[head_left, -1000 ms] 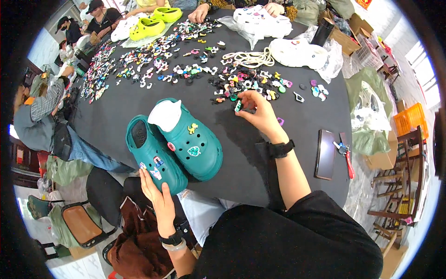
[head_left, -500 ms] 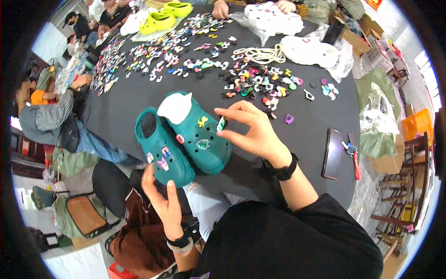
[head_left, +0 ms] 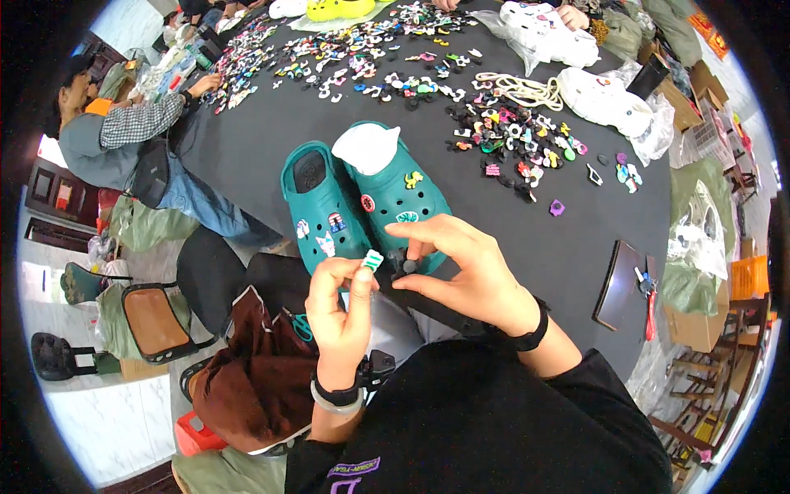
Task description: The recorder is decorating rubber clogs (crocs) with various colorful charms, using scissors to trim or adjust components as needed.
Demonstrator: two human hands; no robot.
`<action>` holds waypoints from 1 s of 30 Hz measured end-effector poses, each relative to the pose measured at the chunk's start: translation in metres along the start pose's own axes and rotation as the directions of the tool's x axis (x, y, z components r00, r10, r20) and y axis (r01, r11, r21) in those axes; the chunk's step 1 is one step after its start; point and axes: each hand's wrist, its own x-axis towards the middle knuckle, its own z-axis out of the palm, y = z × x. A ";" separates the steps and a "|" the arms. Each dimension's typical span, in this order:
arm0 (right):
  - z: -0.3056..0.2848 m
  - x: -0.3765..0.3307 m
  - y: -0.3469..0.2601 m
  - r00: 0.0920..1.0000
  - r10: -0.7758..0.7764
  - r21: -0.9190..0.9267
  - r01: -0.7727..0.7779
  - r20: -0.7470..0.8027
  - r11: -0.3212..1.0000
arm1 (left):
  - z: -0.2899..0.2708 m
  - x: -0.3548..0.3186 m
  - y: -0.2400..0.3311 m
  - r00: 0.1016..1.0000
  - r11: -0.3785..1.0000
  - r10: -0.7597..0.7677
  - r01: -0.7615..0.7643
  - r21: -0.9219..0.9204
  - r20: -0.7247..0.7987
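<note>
My left hand (head_left: 339,317) pinches a small green-and-white shoe charm (head_left: 373,261) between thumb and fingertips. Close beside it, my right hand (head_left: 481,276) has thumb and fingers closed on a small black piece (head_left: 405,263) with a round end; its exact kind is unclear. Just beyond my hands, a pair of teal clogs stands on the dark table. The left clog (head_left: 352,239) carries several charms. On the right clog (head_left: 429,202) are a yellow charm (head_left: 413,179), a red round one (head_left: 368,202) and a green leaf-like one (head_left: 406,217). White padding (head_left: 366,148) fills its opening. My right hand partly hides that clog's toe.
Loose charms (head_left: 510,136) lie in heaps across the dark table (head_left: 527,255). A phone (head_left: 615,284) and keys with a red strap (head_left: 650,305) rest at right. White clogs (head_left: 605,100) and yellow-green clogs (head_left: 339,10) sit farther back. A co-worker (head_left: 123,136) is at left.
My hands have come together in front of the clogs. The green-and-white charm, earlier in my right hand, is now in my left, which has left the left clog. The view has shifted.
</note>
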 end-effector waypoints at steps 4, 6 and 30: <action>0.002 -0.001 0.002 0.999 0.034 0.079 -0.032 -0.019 0.996 | -0.008 0.001 0.000 0.991 0.966 -0.130 0.128 -0.224 0.005; -0.001 0.000 0.002 0.999 0.000 0.055 0.002 -0.032 0.999 | -0.010 0.001 0.000 0.988 0.937 -0.145 0.156 -0.312 0.057; -0.061 -0.043 0.147 0.863 0.455 0.063 -0.453 -0.222 0.890 | -0.049 -0.034 -0.057 0.907 0.870 -0.390 0.306 -0.386 -0.159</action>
